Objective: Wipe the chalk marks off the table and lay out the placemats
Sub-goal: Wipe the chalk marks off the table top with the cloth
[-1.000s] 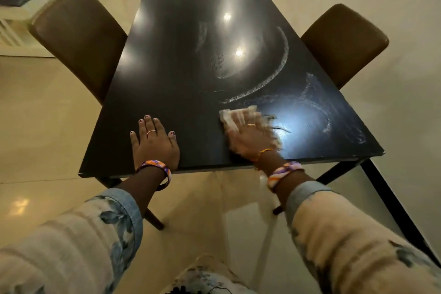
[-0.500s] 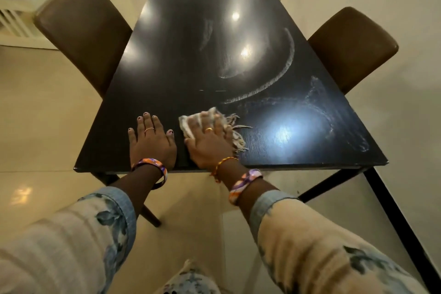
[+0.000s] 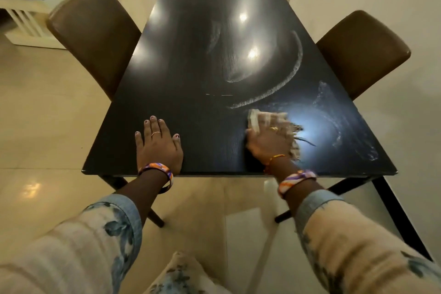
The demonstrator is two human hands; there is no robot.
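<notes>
1. Two hands are on the table [image 3: 181, 59]. The left hand [image 3: 158, 148] lies flat near the front edge, fingers straight and released, holding nothing; judged to be bracing.
2. The right hand [image 3: 267, 143] presses a cloth [image 3: 256, 118] onto the tabletop, right of centre near the front edge. Motion blur hides whether its fingers curl into the cloth or lie flat on it; I cannot tell.
3. Step in hand: wiping. Chalk marks remain: a long arc [image 3: 286, 81] just beyond the cloth, a smear [image 3: 334, 124] toward the right edge, fainter traces [image 3: 214, 36] farther up.
4. No placemats are visible; that step is not begun.
5. Next move, as judged: carry the cloth forward over the arc and right over the smear, under firm pressure. Reaching the far traces likely calls for leaning in.
</notes>
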